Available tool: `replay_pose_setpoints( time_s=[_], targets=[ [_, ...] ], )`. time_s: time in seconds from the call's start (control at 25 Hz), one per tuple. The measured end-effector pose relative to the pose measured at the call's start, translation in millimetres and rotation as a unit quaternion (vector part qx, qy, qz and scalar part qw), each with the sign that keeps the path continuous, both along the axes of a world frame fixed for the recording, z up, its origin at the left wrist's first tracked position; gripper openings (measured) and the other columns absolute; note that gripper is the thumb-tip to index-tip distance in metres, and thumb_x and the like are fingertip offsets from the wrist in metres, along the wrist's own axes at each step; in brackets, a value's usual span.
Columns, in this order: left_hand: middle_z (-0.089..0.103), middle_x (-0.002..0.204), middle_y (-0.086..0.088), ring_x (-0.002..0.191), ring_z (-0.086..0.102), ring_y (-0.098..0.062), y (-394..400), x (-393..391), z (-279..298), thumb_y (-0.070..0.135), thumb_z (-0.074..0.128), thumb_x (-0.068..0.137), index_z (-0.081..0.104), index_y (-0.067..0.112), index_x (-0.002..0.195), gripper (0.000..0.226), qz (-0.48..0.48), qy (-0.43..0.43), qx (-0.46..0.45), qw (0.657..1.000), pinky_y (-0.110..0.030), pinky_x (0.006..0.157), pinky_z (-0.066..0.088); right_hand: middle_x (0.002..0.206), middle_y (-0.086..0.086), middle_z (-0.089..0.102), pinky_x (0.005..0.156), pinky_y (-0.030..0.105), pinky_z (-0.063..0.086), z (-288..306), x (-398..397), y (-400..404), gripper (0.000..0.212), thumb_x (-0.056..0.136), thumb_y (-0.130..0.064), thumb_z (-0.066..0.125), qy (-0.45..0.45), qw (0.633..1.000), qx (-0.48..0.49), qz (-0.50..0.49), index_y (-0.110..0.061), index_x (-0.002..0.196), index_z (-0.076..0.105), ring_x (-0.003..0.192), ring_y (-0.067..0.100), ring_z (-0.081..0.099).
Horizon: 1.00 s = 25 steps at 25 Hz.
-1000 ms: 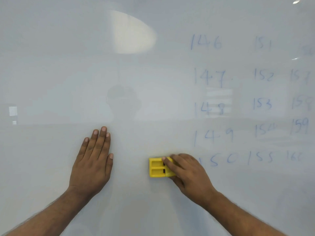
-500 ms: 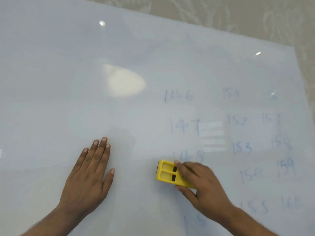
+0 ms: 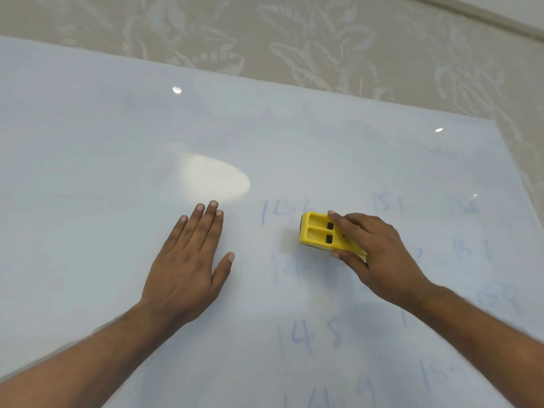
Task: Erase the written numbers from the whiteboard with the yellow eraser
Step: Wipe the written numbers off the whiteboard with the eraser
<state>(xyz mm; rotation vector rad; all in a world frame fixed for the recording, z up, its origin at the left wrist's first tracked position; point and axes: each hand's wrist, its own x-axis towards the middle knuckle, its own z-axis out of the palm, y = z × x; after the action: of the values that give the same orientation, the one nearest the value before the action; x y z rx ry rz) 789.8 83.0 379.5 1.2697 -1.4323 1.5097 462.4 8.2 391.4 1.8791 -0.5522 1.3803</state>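
Observation:
A large whiteboard (image 3: pixel 88 160) fills most of the view. Faint blue numbers (image 3: pixel 309 334) run in columns over its right half, such as 146, 148, 151. My right hand (image 3: pixel 374 254) grips the yellow eraser (image 3: pixel 319 232) and presses it on the board just right of the 146, over its last digit. The eraser's black pad edge shows on its left end. My left hand (image 3: pixel 188 260) lies flat on the board with fingers spread, left of the number columns, holding nothing.
Beyond the board's top and right edges lies a beige surface with a leaf pattern (image 3: pixel 323 39). A bright oval light reflection (image 3: pixel 215 179) sits on the board above my left hand.
My right hand has carried the eraser up the first column, from beside the 150 to the 146. The view has tilted up, showing the board's top edge. My left hand has stayed flat.

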Motion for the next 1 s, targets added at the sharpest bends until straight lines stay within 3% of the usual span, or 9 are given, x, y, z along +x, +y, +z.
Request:
replay_pose_setpoints(
  time_s=[0.2,0.48,0.68,1.0],
  targets=[
    [0.013,0.168,-0.005,0.156,0.01,-0.02,-23,-18,18,0.048,0.023,0.102,0.016,0.007,0.158,0.07,0.002,0.014,0.0,1.0,-0.038,0.126,0.009,0.125,0.002,0.053,0.098,0.031,0.028,36,-11,-22,0.059,0.091,-0.023,0.066,0.023,1.0,0.006,-0.013,-0.032,0.144,0.042,0.114,0.022,0.048],
    [0.012,0.168,-0.002,0.156,0.01,-0.017,-32,-19,16,0.047,0.023,0.101,0.017,0.008,0.158,0.069,0.024,0.033,-0.006,0.999,-0.035,0.126,0.007,0.126,0.003,0.056,0.1,0.041,0.04,75,4,-45,0.061,0.088,-0.022,0.068,0.045,0.999,-0.006,0.011,-0.019,0.144,0.043,0.114,0.026,0.052],
    [0.01,0.169,-0.001,0.156,0.006,-0.014,-34,-18,13,0.048,0.021,0.102,0.014,0.012,0.159,0.068,0.046,0.04,-0.009,0.998,-0.034,0.126,0.006,0.125,0.003,0.055,0.095,0.035,0.037,110,27,-46,0.062,0.085,-0.026,0.071,-0.019,0.996,0.015,0.082,-0.023,0.142,0.046,0.109,0.026,0.051],
    [0.009,0.169,0.001,0.156,0.005,-0.012,-32,-19,13,0.046,0.022,0.102,0.014,0.012,0.159,0.067,0.047,0.04,-0.002,0.998,-0.032,0.127,0.004,0.12,0.002,0.058,0.092,0.041,0.042,57,21,-48,0.058,0.086,-0.028,0.071,0.114,0.989,-0.035,0.088,-0.019,0.139,0.05,0.105,0.026,0.055]
  ],
)
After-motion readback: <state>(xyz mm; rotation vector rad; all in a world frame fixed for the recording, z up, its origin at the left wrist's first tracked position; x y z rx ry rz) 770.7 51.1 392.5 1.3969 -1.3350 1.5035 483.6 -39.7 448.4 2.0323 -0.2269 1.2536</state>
